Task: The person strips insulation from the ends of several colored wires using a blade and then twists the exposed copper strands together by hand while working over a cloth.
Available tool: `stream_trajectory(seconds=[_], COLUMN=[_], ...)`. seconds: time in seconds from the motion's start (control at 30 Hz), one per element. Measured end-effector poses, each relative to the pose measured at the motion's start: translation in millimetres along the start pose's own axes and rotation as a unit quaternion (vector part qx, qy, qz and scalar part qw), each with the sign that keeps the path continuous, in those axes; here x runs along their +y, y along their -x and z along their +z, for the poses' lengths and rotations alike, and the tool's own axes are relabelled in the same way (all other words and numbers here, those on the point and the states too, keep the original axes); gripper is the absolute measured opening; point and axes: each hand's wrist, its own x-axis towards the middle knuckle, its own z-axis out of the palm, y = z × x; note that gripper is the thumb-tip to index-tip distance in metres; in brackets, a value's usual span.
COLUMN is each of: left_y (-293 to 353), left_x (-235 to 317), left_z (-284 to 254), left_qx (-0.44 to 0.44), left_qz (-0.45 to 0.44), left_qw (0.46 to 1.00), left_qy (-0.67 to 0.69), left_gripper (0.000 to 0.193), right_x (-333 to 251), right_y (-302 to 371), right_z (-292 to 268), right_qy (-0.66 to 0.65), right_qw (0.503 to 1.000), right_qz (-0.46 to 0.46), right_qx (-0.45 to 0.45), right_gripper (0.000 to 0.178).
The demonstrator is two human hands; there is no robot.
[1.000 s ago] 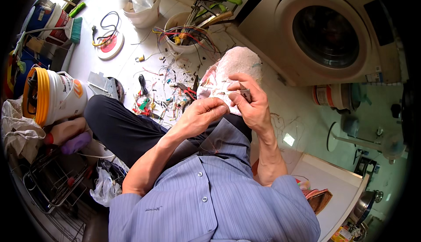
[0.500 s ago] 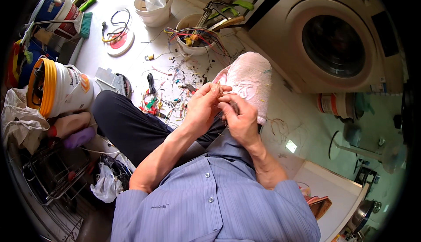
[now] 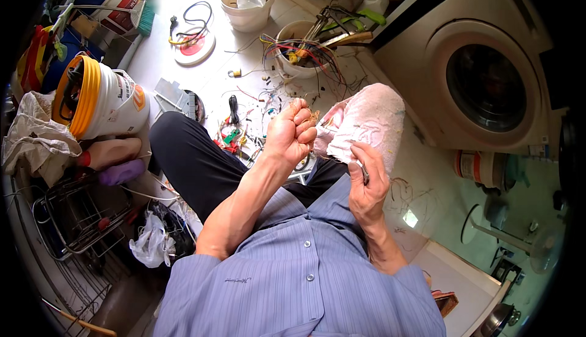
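My left hand [image 3: 289, 132] is closed in a fist over the scattered wire bits, with thin copper-coloured wire strands [image 3: 314, 117] poking out between its fingers. To its right and nearer my body, my right hand [image 3: 370, 192] holds a small dark metal tool [image 3: 365, 173] between thumb and fingers; its kind is mostly hidden by the grip. A pink towel [image 3: 377, 114] is draped over my right knee, just beyond the right hand. On the floor past my left hand lie wire scraps [image 3: 247, 132] in several colours and a bundled black cable [image 3: 233, 110].
A white bucket [image 3: 292, 62] with wires and tools stands ahead, another pale bucket [image 3: 247, 16] behind it. A white-and-yellow bucket [image 3: 119, 108] is at the left. A washing machine [image 3: 421, 102] stands at the right. A round white lid [image 3: 204, 55] carries a cable.
My hands, together before, have come apart. The left has closed into a fist around the strands; the right has drawn back toward my body and right with the tool. The view has shifted.
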Motion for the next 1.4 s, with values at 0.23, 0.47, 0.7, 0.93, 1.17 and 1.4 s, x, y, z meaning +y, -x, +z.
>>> stream_trajectory(seconds=[0.23, 0.47, 0.7, 0.93, 1.17, 1.4], left_y=[8, 26, 24, 6, 18, 19], left_x=[-4, -7, -6, -6, -38, -37], left_z=[10, 30, 29, -5, 1, -4], left_qx=[0.003, 0.017, 0.012, 0.020, 0.019, -0.067], left_qz=[0.028, 0.068, 0.036, 0.006, 0.048, -0.034], left_qw=[0.998, 0.980, 0.975, 0.998, 0.946, 0.978], left_qy=[-0.055, -0.188, -0.217, -0.061, -0.320, -0.196], left_gripper=[0.021, 0.020, 0.020, 0.022, 0.017, 0.016], right_x=[-9, -7, -3, -4, 8, 10], right_y=[1, -27, -32, -26, -25, -34], right_z=[13, -5, -17, 11, 28, 13], right_qy=[-0.150, -0.087, -0.184, -0.029, -0.057, -0.126], right_qw=[0.969, 0.987, 0.962, 0.985, 0.991, 0.981], right_qz=[0.187, 0.103, 0.195, -0.079, -0.092, 0.127], right_qx=[-0.064, -0.083, -0.055, -0.149, -0.075, -0.069], right_gripper=[0.021, 0.007, 0.017, 0.033, 0.016, 0.031])
